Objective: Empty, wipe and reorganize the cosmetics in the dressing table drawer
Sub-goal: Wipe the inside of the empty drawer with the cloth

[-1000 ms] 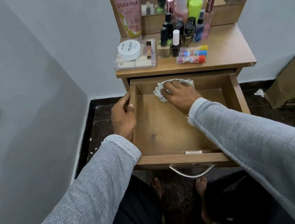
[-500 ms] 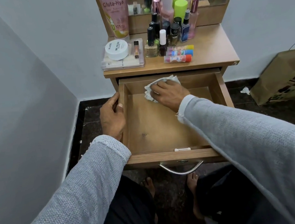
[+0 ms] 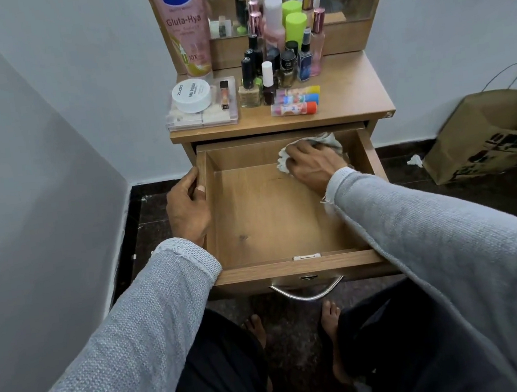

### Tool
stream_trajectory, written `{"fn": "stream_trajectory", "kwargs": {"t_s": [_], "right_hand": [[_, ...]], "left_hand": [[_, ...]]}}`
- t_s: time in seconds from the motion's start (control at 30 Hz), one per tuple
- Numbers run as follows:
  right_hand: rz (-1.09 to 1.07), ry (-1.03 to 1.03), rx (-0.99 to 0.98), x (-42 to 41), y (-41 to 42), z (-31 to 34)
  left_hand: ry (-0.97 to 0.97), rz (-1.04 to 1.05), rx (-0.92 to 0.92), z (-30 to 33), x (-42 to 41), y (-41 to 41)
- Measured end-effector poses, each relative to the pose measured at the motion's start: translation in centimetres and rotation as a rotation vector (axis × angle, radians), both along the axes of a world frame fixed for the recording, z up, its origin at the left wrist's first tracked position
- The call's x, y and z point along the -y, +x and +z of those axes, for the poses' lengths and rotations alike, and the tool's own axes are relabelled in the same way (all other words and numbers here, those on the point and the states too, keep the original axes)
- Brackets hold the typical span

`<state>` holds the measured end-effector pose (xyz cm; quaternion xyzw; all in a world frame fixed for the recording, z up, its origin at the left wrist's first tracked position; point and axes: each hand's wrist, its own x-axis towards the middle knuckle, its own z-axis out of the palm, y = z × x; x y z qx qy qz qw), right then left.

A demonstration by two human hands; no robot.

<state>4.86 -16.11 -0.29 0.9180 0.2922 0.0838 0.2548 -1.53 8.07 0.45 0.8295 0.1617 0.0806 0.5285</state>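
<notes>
**Cloth at the drawer's back right corner**

The drawer [image 3: 273, 220] stands pulled out from the dressing table [image 3: 352, 101] toward the person, its long axis running front to back, its curved metal handle [image 3: 306, 292] on the near face. Nothing lies in it but the cloth [image 3: 325, 141], bunched at the back right corner against the rear wall. The right hand [image 3: 311, 165] presses down on the cloth with fingers curled over it, grasping it. The left hand [image 3: 187, 207] grips the top edge of the drawer's left wall, thumb inside, fingers outside.

The cosmetics sit on the tabletop. A tall pink tube [image 3: 184, 27] stands upright at the back left, reading "Vaseline" and "Gluta-Hya", with "10X" lower down. In front of it a white round tub [image 3: 191, 95], marked "NAIL POLISH", rests on a clear case [image 3: 203, 115]. To the right stand upright nail polish bottles [image 3: 265, 79], and three lip balm sticks [image 3: 296, 101] lie on their sides, caps pointing right. A brown paper bag [image 3: 485, 134] sits on the floor at right; its print is unreadable.
</notes>
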Motion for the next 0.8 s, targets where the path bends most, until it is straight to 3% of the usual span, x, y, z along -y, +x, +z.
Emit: {"fn": "stream_trajectory", "kwargs": {"t_s": [0.17, 0.43, 0.6, 0.8], "right_hand": [[0.085, -0.088, -0.004, -2.1, -0.2, 1.0], [-0.117, -0.189, -0.114, 4.7, -0.1, 3.0], [-0.178, -0.241, -0.226, 5.0, -0.1, 4.0], [-0.197, -0.312, -0.291, 4.6, -1.4, 4.7]], "left_hand": [[0.121, 0.0, 0.015, -0.2, 0.2, -0.1], [0.794, -0.313, 0.264, -0.6, 2.0, -0.4], [0.949, -0.512, 0.181, -0.3, 2.2, -0.8], [1.106, -0.578, 0.118, 0.3, 2.2, -0.9]]}}
